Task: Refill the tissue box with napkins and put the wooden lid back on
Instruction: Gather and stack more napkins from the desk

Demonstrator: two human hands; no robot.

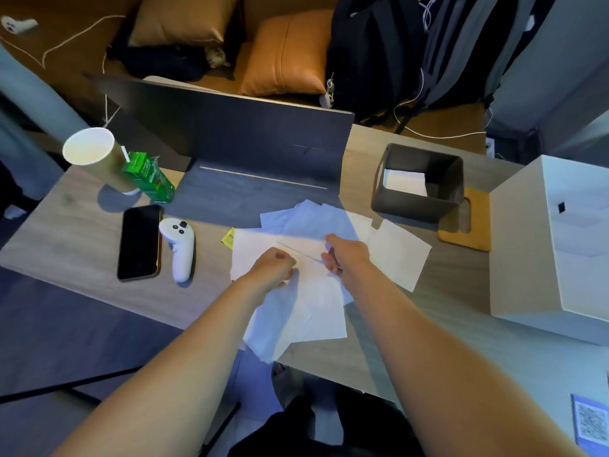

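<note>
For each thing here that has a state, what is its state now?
Tissue box: open, a few napkins inside.
Lid: off, flat beside the box.
Napkins: loose on the table.
Cup: upright, looks empty.
Phone: screen dark.
Left hand, right hand: pinching one napkin.

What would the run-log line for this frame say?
stage: gathering napkins | left hand: on pile | right hand: on pile | tissue box: open, few napkins inside | wooden lid: on table

Black phone [139, 242], white controller [179, 246], paper cup [95, 156], green carton [150, 177], possibly a laptop [244, 140]
</note>
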